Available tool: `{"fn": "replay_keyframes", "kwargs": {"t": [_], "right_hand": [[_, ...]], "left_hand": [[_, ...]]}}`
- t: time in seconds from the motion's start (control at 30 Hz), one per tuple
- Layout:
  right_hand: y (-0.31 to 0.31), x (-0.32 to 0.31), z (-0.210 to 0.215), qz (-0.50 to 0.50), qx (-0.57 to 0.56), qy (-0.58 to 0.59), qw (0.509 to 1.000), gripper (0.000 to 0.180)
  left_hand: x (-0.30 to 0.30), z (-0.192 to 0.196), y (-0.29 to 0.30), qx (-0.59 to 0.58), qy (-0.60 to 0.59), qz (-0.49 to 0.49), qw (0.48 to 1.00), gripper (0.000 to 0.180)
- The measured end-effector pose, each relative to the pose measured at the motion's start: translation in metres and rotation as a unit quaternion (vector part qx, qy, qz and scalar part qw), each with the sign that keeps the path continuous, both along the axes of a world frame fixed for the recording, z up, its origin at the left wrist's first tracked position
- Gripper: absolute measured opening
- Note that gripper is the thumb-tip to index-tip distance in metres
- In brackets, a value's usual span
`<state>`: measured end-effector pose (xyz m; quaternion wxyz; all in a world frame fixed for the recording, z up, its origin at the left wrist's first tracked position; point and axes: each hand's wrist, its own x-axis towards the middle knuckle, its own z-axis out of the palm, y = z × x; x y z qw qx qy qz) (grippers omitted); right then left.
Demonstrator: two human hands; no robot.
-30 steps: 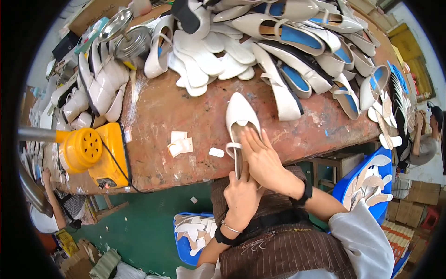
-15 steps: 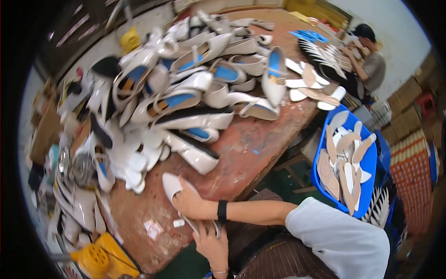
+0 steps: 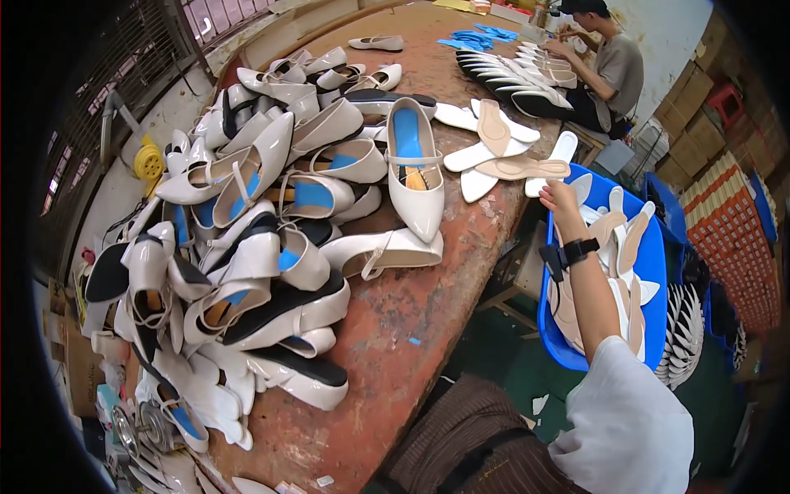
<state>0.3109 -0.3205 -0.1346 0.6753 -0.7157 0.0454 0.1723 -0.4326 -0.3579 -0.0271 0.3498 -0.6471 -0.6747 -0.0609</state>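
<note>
Reaching past a blue plastic basket (image 3: pixel 656 337) of white and beige insoles (image 3: pixel 633 237), at right of frame, with the right hand (image 3: pixel 563 203), fingers (image 3: pixel 546 194) bent at the lower end of a white insole (image 3: pixel 563 148) on the edge of the red-brown tabletop (image 3: pixel 387 354); impossible to tell whether gripping it. Across left and centre, a heap of glossy off-white Mary Jane shoes (image 3: pixel 255 259); at upper right, a seated co-worker (image 3: pixel 621 66).
</note>
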Motion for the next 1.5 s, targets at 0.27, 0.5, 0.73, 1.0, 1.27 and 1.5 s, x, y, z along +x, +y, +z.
{"fn": "replay_keyframes", "kwargs": {"t": [0.27, 0.5, 0.73, 1.0, 1.27, 1.5], "right_hand": [[0.095, 0.024, -0.059, -0.114, 0.052, 0.113, 0.986, 0.046], [0.099, 0.053, -0.096, -0.215, 0.162, 0.066, 0.961, 0.036], [0.086, 0.031, -0.028, -0.187, 0.210, -0.138, 0.950, 0.032], [0.052, 0.018, 0.095, 0.007, 0.155, -0.459, 0.875, 0.023], [0.055, -0.155, 0.221, 0.337, 0.311, -0.287, 0.841, 0.025], [0.099, -0.336, 0.172, 0.678, 0.212, -0.014, 0.704, 0.027]], "left_hand": [[0.311, -0.062, 0.138, -0.450, -0.791, -0.209, 0.357, 0.061], [0.417, -0.121, 0.170, -0.336, -0.849, -0.176, 0.368, 0.031], [0.332, -0.055, 0.137, -0.424, -0.738, -0.276, 0.446, 0.022], [0.128, 0.049, 0.092, -0.481, -0.481, -0.373, 0.631, 0.019], [0.036, 0.084, 0.034, -0.314, -0.311, -0.358, 0.822, 0.016], [0.052, 0.016, 0.034, -0.227, -0.648, -0.268, 0.676, 0.089]]}}
